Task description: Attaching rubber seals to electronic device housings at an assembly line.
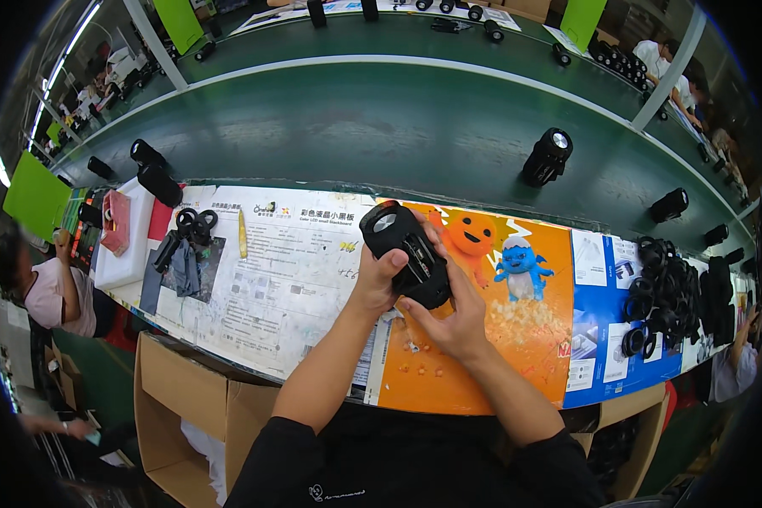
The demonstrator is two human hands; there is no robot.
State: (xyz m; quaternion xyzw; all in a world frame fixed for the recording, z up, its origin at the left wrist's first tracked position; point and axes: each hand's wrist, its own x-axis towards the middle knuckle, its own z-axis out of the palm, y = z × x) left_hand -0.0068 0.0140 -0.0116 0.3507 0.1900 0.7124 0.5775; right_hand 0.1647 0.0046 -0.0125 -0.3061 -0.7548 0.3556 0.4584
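Together, the left hand [379, 275] and right hand [449, 317] grip a black cylindrical speaker [406, 252] above the counter [296, 279]. Both sets of fingers are closed around it.

Black speaker [405, 252] held at centre, grey ring seen on its end. Bench [296, 279] covered by printed sheets: white sheet with small dark print toward 9 o'clock, orange sheet [491, 339] with orange and blue cartoon figures toward 3 o'clock, blue-and-white sheet [605, 322] further out. Dark green conveyor belt [381, 127] seen at 12 o'clock, black speakers [547, 157] on it. Bright green panels [35, 196] at 9 and 11 o'clock. Brown cardboard box [186, 406] at 7 o'clock. Black sleeves worn.
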